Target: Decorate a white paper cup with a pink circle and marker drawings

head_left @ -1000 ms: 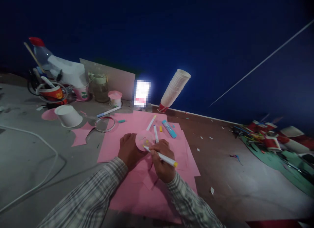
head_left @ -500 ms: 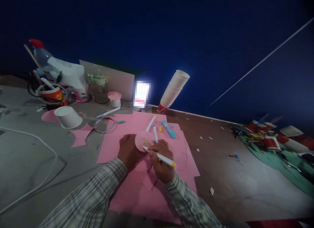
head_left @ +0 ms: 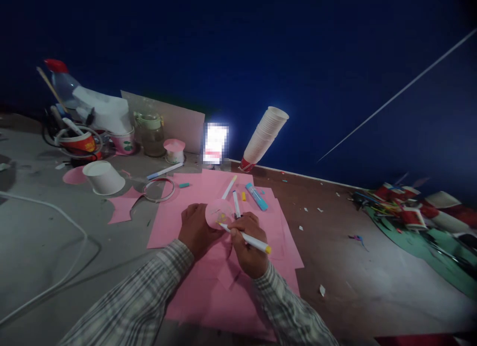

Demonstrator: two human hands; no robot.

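My left hand (head_left: 197,230) is closed round the side of a round pink paper disc (head_left: 213,213). What lies beneath the disc is hidden by my fingers. Between the fingers of my right hand (head_left: 250,244) is a white felt-tip pen (head_left: 256,242) with a yellow end, its tip touching the disc or just over it. Small yellow marks and a thin dark line show on the disc. Both hands are above several overlapping sheets of pink paper (head_left: 175,281). Just beyond them lie a white pen (head_left: 236,203), a yellow cap (head_left: 243,196) and a light-blue case (head_left: 256,197).
A leaning stack of paper cups (head_left: 265,137) stands by the wall, beside a bright phone screen (head_left: 215,143). Leftward are an upturned white cup (head_left: 103,178), a tape ring (head_left: 158,190) and a glass jar (head_left: 151,137). Red cups and tools crowd a green mat (head_left: 421,246).
My right hand and the felt-tip pen have shifted slightly to the right. There is a little more yellow on the disc. My left hand stays in place.
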